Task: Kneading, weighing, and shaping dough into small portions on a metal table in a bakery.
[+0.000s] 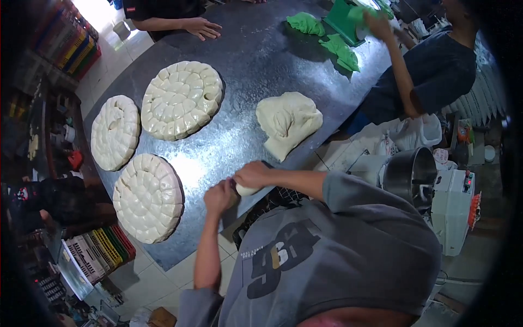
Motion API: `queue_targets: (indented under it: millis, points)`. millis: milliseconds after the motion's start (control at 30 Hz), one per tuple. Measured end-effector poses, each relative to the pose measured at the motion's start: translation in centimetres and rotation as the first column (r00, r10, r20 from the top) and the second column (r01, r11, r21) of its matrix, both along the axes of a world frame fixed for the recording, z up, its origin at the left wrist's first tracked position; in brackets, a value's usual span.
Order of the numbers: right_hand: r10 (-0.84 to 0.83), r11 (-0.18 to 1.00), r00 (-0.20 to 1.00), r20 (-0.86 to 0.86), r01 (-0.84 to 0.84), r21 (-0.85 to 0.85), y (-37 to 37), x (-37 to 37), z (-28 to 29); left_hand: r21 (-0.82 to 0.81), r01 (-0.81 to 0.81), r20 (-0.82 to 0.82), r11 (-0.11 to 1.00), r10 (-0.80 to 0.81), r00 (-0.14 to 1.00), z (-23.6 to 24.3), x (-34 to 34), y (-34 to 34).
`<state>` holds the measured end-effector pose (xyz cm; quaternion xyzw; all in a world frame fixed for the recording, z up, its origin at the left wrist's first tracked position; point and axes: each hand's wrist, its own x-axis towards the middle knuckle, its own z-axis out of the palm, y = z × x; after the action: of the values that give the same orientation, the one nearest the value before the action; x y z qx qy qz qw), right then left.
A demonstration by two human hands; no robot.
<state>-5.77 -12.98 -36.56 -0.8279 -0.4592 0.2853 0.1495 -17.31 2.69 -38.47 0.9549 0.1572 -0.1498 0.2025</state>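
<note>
My left hand (219, 198) and my right hand (254, 175) are close together at the near edge of the dark metal table (239, 125). Between them shows a small pale piece of dough (246, 189), mostly covered by my fingers. Both hands are curled around it, the right from above and the left at its side. Beyond my right hand rests a large irregular lump of dough (291, 117) with a flap hanging toward me. To the left sit three round slabs, each made of dough balls packed together: a far one (182, 101), a left one (115, 132) and a near one (148, 199).
Green cloth-like pieces (339, 53) and a green scale (344, 22) stand at the far right, beside a person in dark clothes (441, 68). Another person's hand (201, 27) rests on the far edge. A metal mixer bowl (411, 174) is at right, stacked crates (101, 248) at lower left.
</note>
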Motion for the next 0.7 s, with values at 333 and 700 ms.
queue_targets:
  millis: [333, 700]
  points:
    - [-0.523, 0.73, 0.814, 0.251, 0.276, 0.625, -0.8, -1.9, -0.4, 0.302, -0.039, 0.701, 0.953, -0.194, 0.687, 3.3, -1.7, -1.7]
    - [-0.502, 0.774, 0.743, 0.443, 0.157, 0.613, 6.0, 6.9, -3.8, 0.144, -0.516, 0.68, 0.844, 0.295, 0.672, -2.3, 9.0, 5.4]
